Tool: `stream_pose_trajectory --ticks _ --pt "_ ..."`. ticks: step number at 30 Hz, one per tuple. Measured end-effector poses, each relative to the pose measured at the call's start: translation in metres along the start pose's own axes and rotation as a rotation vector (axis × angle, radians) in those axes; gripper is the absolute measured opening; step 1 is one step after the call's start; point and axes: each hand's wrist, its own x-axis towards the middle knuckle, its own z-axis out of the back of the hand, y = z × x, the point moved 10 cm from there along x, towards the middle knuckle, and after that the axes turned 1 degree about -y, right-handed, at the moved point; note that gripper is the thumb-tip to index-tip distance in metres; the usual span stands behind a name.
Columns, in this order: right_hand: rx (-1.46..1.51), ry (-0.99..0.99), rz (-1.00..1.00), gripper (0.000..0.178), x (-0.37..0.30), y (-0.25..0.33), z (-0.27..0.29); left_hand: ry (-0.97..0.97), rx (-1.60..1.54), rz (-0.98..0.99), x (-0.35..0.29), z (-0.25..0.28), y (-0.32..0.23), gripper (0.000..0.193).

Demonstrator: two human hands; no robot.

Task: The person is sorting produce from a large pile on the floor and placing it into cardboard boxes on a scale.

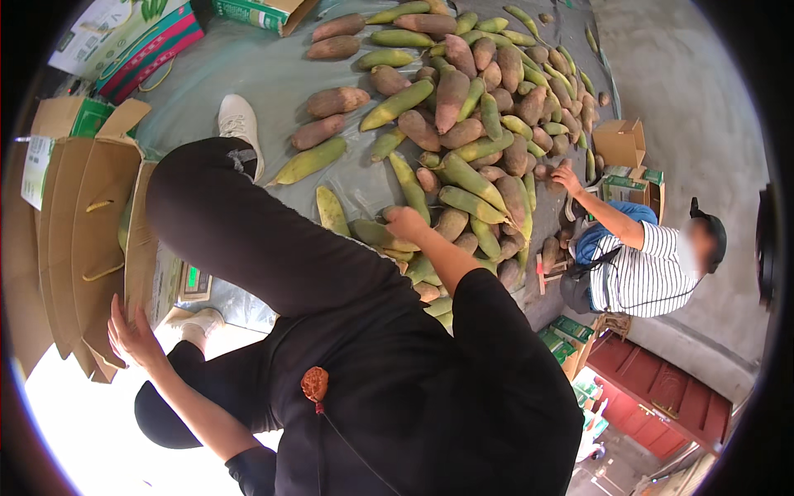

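My right hand (407,225) is closed on a green radish (370,234) at the near side of a large heap. Long green radishes (470,205) and stout reddish-brown root vegetables (452,95) make up the heap. My left hand (136,335), fingers spread, is beside the lower edge of an open cardboard box (142,240) and holds nothing. A bit of green shows inside that box; its flaps hide most of the contents. Partly behind my leg, a scale (195,283) with a lit green display is next to the box.
Plastic sheeting (198,99) lies under the produce. Gift boxes (124,41) stand at the far left. To the right, a person in a striped shirt (645,269) reaches toward the heap, near more cartons (620,142). A red door (662,388) is at lower right.
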Motion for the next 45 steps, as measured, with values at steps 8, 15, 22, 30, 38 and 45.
stream_pose_trajectory --ticks 8,15,22,30,38,45 --pt "0.204 -0.404 -0.378 0.021 -0.014 -0.057 0.126 -0.067 0.005 -0.024 -0.006 0.016 0.014 0.037" --pt "0.079 -0.620 -0.457 0.017 -0.060 -0.147 0.166 -0.093 -0.041 -0.038 -0.006 0.020 0.012 0.033" --pt "-0.019 -0.423 -0.834 0.028 -0.124 -0.199 0.145 -0.127 -0.032 -0.016 -0.003 0.025 0.011 0.028" --pt "-0.101 -0.260 -0.811 0.051 -0.116 -0.220 0.096 -0.181 0.046 0.015 -0.013 0.053 0.033 0.029" --pt "0.360 -0.037 -0.673 0.060 -0.126 -0.302 0.042 -0.171 -0.134 0.163 -0.011 0.031 0.021 0.027" --pt "0.809 -0.082 -0.861 0.024 -0.125 -0.259 0.047 -0.181 -0.076 0.199 -0.013 0.045 0.026 0.027"
